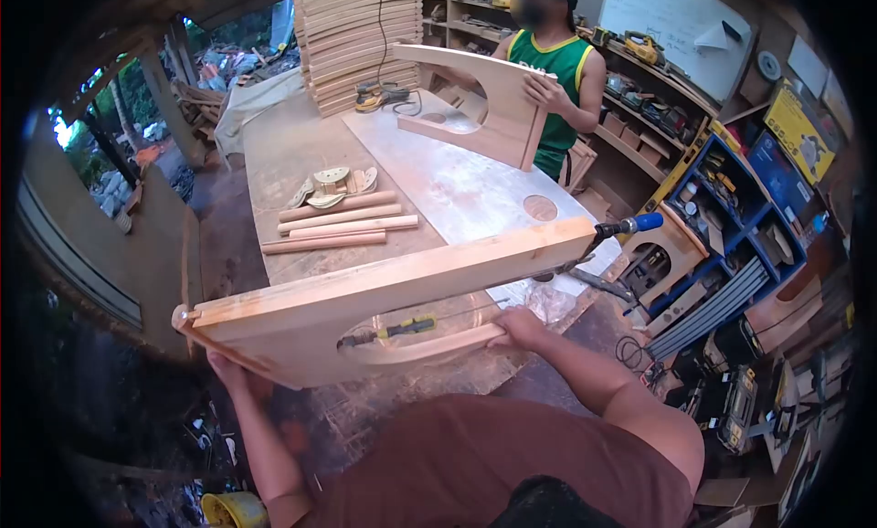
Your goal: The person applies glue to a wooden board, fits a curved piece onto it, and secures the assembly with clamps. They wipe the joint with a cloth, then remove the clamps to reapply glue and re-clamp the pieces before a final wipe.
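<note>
A pale wooden panel [283,345] with a thick top edge and a curved cutout stands tilted in front of me, across the near side of the workbench. My left hand [230,373] holds its lower left corner, the fingers partly hidden behind the wood. Close to the cutout, my right hand [521,329] is wrapped round the panel's lower rail. A clamp with a blue handle [647,222] sits at the panel's right end. Through the cutout shows a yellow and black tool [408,327], perhaps a screwdriver or another clamp's handle.
Across the workbench [438,195], a person [585,80] holds a similar cutout panel [498,117]. Several wooden rods [352,222] and shaped wooden pieces [333,185] lie mid-bench. A sander [373,97] rests near stacked wooden slats [352,35]. Blue shelving [758,213] stands right.
</note>
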Available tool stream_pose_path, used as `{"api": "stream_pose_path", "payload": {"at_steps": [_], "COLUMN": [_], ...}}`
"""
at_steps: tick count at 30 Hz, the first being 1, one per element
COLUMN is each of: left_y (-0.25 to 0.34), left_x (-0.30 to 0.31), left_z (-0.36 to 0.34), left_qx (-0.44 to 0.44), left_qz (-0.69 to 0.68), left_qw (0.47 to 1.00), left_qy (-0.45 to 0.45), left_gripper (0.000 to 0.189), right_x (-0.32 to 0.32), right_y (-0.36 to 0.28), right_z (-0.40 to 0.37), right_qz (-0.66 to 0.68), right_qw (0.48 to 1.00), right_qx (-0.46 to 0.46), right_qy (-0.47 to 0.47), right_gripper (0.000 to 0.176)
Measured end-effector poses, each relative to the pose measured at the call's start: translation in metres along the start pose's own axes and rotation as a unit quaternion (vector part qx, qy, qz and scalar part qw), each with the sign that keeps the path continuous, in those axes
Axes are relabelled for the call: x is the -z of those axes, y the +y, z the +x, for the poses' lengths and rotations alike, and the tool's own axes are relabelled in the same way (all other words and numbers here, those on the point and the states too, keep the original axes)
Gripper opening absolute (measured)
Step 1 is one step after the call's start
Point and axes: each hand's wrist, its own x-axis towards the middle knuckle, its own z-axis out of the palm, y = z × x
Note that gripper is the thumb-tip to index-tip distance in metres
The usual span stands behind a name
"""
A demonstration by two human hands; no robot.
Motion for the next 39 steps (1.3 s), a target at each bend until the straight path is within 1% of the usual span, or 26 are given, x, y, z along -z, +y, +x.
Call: {"api": "stream_pose_path", "payload": {"at_steps": [3, 4, 5, 6, 7, 9, 10, 11, 12, 15, 16, 17, 19, 20, 21, 22, 23, 24, 25, 26, 27, 29, 31, 32, 36, 39], "left_y": [0.053, 0.048, 0.053, 0.065, 0.077, 0.074, 0.078, 0.083, 0.098, 0.097, 0.1, 0.098, 0.09, 0.081, 0.073, 0.085, 0.08, 0.069, 0.061, 0.057, 0.052, 0.041, 0.039, 0.038, 0.02, 0.011], "left_x": [-0.002, 0.018, 0.031, 0.039, 0.054, 0.096, 0.101, 0.096, 0.073, 0.081, 0.067, 0.062, 0.057, 0.067, 0.069, 0.038, 0.041, 0.055, 0.05, 0.048, 0.05, 0.054, 0.046, 0.044, 0.047, 0.054], "left_z": [-0.045, -0.053, -0.059, -0.065, -0.075, -0.084, -0.094, -0.102, -0.111, -0.124, -0.126, -0.124, -0.127, -0.128, -0.126, -0.126, -0.126, -0.125, -0.123, -0.121, -0.121, -0.115, -0.11, -0.109, -0.104, -0.101], "left_qx": [0.006, -0.001, 0.003, 0.05, 0.099, 0.045, 0.064, 0.08, 0.102, 0.153, 0.148, 0.146, 0.173, 0.201, 0.213, 0.21, 0.219, 0.248, 0.249, 0.252, 0.245, 0.259, 0.266, 0.278, 0.281, 0.296], "left_qz": [0.031, -0.004, 0.004, 0.018, 0.035, 0.204, 0.181, 0.154, 0.134, 0.185, 0.172, 0.172, 0.175, 0.177, 0.134, 0.125, 0.133, 0.14, 0.124, 0.112, 0.104, 0.182, 0.201, 0.222, 0.215, 0.208], "left_qw": [0.998, 0.999, 0.998, 0.996, 0.99, 0.974, 0.977, 0.979, 0.979, 0.965, 0.965, 0.965, 0.955, 0.953, 0.958, 0.959, 0.957, 0.951, 0.953, 0.954, 0.958, 0.944, 0.939, 0.931, 0.931, 0.93], "left_qy": [0.046, 0.042, 0.055, 0.072, 0.094, 0.086, 0.098, 0.105, 0.111, 0.109, 0.132, 0.129, 0.163, 0.145, 0.136, 0.143, 0.139, 0.119, 0.118, 0.119, 0.107, 0.094, 0.083, 0.077, 0.091, 0.07], "left_gripper": [0.108, 0.093, 0.093, 0.083, 0.075, 0.062, 0.063, 0.064, 0.064, 0.062, 0.048, 0.048, 0.046, 0.046, 0.046, 0.046, 0.046, 0.046, 0.047, 0.047, 0.047, 0.047, 0.047, 0.047, 0.048, 0.05], "right_x": [-0.003, -0.001, 0.002, 0.003, 0.003, 0.011, 0.014, 0.008, 0.003, 0.009, 0.01, 0.01, 0.006, 0.008, 0.015, 0.007, 0.001, -0.002, -0.003, -0.006, -0.009, -0.018, -0.016, -0.015, -0.005, 0.009], "right_y": [-0.007, -0.01, -0.013, -0.019, -0.026, -0.036, -0.045, -0.045, -0.042, -0.052, -0.053, -0.052, -0.055, -0.056, -0.054, -0.048, -0.045, -0.041, -0.036, -0.033, -0.032, -0.025, -0.025, -0.023, -0.026, -0.031], "right_z": [-0.013, -0.017, -0.019, -0.021, -0.024, -0.02, -0.022, -0.022, -0.022, -0.023, -0.024, -0.025, -0.032, -0.033, -0.028, -0.026, -0.029, -0.028, -0.027, -0.029, -0.029, -0.024, -0.023, -0.022, -0.022, -0.019], "right_qz": [0.029, 0.031, 0.055, 0.082, 0.09, 0.084, 0.085, 0.087, 0.084, 0.077, 0.068, 0.058, 0.063, 0.07, 0.072, 0.037, 0.037, 0.054, 0.071, 0.066, 0.07, 0.069, 0.112, 0.091, 0.11, 0.11], "right_qw": [0.999, 0.998, 0.996, 0.992, 0.99, 0.991, 0.99, 0.988, 0.985, 0.979, 0.976, 0.972, 0.972, 0.968, 0.967, 0.961, 0.967, 0.966, 0.963, 0.968, 0.964, 0.962, 0.957, 0.955, 0.95, 0.941], "right_qx": [0.038, 0.046, 0.066, 0.088, 0.105, 0.089, 0.078, 0.094, 0.1, 0.108, 0.105, 0.098, 0.081, 0.082, 0.081, 0.063, 0.041, 0.061, 0.084, 0.072, 0.07, 0.067, 0.066, 0.066, 0.058, 0.051], "right_qy": [0.008, -0.002, 0.013, 0.022, 0.0, -0.061, -0.078, -0.089, -0.112, -0.151, -0.181, -0.207, -0.209, -0.226, -0.231, -0.266, -0.248, -0.247, -0.247, -0.233, -0.248, -0.255, -0.261, -0.276, -0.288, -0.316], "right_gripper": [0.05, 0.05, 0.049, 0.048, 0.048, 0.046, 0.045, 0.045, 0.046, 0.048, 0.049, 0.05, 0.051, 0.051, 0.052, 0.054, 0.054, 0.054, 0.053, 0.053, 0.051, 0.05, 0.049, 0.048, 0.046, 0.045]}}
